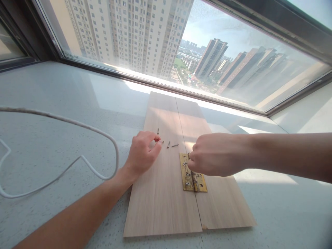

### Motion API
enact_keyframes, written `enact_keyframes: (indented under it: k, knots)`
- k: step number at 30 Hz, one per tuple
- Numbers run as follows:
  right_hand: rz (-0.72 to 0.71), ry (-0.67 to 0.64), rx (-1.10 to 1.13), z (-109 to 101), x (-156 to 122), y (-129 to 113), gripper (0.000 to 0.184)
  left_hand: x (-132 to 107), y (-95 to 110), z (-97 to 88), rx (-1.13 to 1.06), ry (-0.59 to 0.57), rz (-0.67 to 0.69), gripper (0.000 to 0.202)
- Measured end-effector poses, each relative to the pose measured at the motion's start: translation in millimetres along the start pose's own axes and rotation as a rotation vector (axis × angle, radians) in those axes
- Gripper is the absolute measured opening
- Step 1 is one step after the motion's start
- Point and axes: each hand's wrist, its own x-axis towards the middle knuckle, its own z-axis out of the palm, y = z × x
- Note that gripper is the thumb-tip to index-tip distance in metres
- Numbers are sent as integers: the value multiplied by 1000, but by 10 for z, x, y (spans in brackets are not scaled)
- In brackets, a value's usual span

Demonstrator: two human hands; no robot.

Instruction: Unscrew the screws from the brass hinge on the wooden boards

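Fingers of your left hand point(144, 152) sit narrow beside small grey metal screws point(168, 144); your right hand point(214, 154) curls over the yellow metal hinge point(185, 180), either grip unverifiable. Hinge spans two pale wooden boards point(160, 207), screws apparently in one leaf, others loose.

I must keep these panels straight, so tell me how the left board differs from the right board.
The left board looks wider than the right board. Screws lie directly on the left board's wood; none show on the right board's visible wood. Both have pale grain, and the brass-coloured hinge lies across both.
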Motion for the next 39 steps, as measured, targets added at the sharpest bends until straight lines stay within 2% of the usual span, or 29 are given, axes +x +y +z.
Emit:
enact_keyframes:
  k: [1,3,8,10,12,15,19,26,28,31,33,35,37,39]
  knots:
    - [-17,0,-22,-1,-12,27,18,-2,4,-1,0,-1,-3,14]
    - [79,10,16,-8,-28,49,17,-7,7,-2,1,-4,-9,14]
    - [593,35,412,-27,-25,-58,17,-14,-8,4,-5,-2,3,14]
    - [740,-12,551,-41,-9,-90,26,-9,-14,6,-12,1,4,14]
    - [827,-116,691,-56,15,-88,33,-3,-18,7,-15,1,1,14]
    - [908,-190,890,-54,62,-44,27,2,-18,8,-17,3,6,14]
    - [915,-198,913,-30,130,1,22,-1,-19,12,-13,7,11,13]
    - [701,-160,504,-180,220,-62,22,-7,-16,13,2,11,7,13]
    - [565,-158,343,-189,214,-50,22,-9,-16,11,3,9,6,13]
    - [194,-165,29,-140,171,7,21,-9,-17,8,5,2,9,13]
    - [45,-138,-80,-89,134,26,22,-7,-15,5,4,0,12,13]
    - [110,-69,-47,-45,103,1,23,-3,-11,3,3,-1,12,13]
    - [369,-3,122,-17,85,-55,28,0,-7,3,5,-5,10,13]
    - [683,27,423,-7,79,-101,32,1,-7,5,7,-6,6,14]
